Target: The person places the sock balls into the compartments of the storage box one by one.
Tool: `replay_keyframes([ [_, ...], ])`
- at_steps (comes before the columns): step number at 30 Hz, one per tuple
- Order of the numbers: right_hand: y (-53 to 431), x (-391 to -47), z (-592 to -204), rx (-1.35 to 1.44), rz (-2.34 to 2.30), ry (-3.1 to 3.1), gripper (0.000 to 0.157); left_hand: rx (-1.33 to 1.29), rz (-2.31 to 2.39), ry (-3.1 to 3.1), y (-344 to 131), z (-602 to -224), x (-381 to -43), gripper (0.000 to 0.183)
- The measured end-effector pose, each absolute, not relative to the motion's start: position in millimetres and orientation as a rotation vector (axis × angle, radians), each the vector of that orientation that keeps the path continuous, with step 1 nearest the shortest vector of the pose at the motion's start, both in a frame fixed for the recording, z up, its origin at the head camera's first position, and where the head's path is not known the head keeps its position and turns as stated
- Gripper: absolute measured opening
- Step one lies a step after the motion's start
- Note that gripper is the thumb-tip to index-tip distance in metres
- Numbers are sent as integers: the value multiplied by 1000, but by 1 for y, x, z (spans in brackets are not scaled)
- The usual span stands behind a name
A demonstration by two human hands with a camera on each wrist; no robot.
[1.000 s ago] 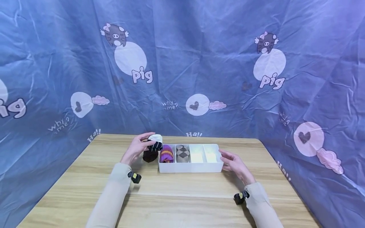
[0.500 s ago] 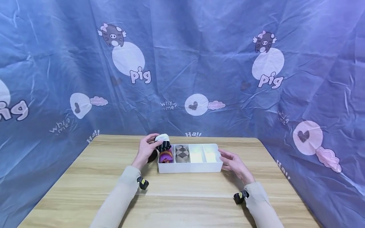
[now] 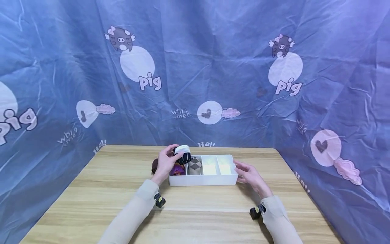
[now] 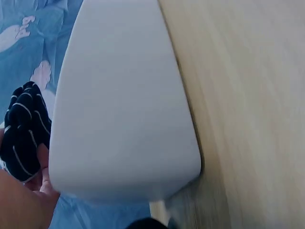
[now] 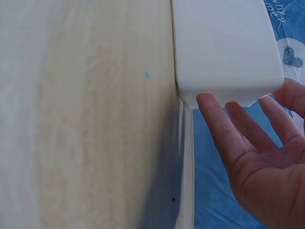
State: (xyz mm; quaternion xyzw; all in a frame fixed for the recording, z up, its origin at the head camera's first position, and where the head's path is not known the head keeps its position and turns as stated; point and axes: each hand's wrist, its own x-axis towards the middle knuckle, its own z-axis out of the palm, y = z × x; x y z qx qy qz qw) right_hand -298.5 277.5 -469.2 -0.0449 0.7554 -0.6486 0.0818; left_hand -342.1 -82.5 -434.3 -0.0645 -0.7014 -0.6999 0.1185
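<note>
One black, white-striped cloth roll [image 3: 185, 158], pale end uppermost, long axis unclear, is pinched in the left hand's [image 3: 165, 162] grip above the left part of one smooth white box [image 3: 203, 180] running left-right. Inside lie two: a purple roll [image 3: 177, 170] and an argyle roll [image 3: 195, 166]. The outstretched right hand [image 3: 251, 177] touches the box's right end.

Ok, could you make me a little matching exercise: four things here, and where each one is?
1. striped bundle
2. purple bundle
3. diamond-patterned bundle
4. right hand

A. in the second compartment from the left
B. at the right end of the white box
C. held in the left hand
D. in the leftmost compartment

Pairs: 1-C, 2-D, 3-A, 4-B
</note>
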Motion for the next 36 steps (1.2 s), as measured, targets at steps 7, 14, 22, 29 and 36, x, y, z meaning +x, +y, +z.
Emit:
replay_keyframes([
  [7, 277, -295, -469, -120, -1941, 2273, 57, -266, -1949, -2085, -67, -435, -337, 40],
  [14, 275, -291, -467, -144, -1935, 2263, 58, -321, -1920, -2102, -51, -440, -331, 37],
  [22, 273, -290, -466, -115, -1943, 2270, 57, -406, -1927, -2141, -35, -440, -329, 40],
  [29, 273, -290, -467, -104, -1937, 2267, 57, -476, -1919, -2213, -23, -437, -328, 45],
  [36, 271, -287, -466, -118, -1937, 2265, 57, -514, -1944, -2313, -17, -440, -325, 49],
])
